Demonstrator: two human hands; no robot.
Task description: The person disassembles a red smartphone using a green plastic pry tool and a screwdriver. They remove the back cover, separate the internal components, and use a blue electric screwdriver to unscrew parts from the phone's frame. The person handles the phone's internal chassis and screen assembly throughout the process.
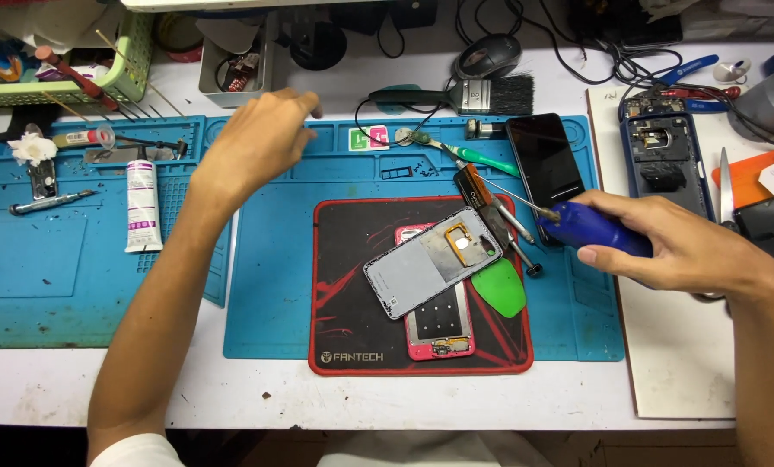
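two blue silicone work mats (pixel 274 285) cover most of the white tabletop (pixel 490 398) i look down on, and a black and red mouse pad (pixel 352 259) lies on the bigger one. my left hand (pixel 253 143) hangs above the top edge of that mat, fingers loosely spread and curled down, holding nothing that i can see. my right hand (pixel 681 246) sits at the mat's right edge, closed around a blue-handled screwdriver (pixel 598 229) whose thin metal shaft points left, its tip over a small orange and black tool that i cannot make out well. on the mouse pad a pink phone frame (pixel 439 333) lies face down, and a grey phone back cover (pixel 430 264) rests tilted across its upper half, touching it. just right of the cover a green plastic pick (pixel 501 288) lies half on the pad. a black phone (pixel 544 164) lies screen up near the mat's upper right corner, just above my right hand. a second opened phone (pixel 666 160) lies on a white board to the right. behind the mat lie a black paint brush (pixel 477 93) and a grey mouse (pixel 488 54). on the left mat a white glue tube (pixel 142 206) stands apart from my left forearm.
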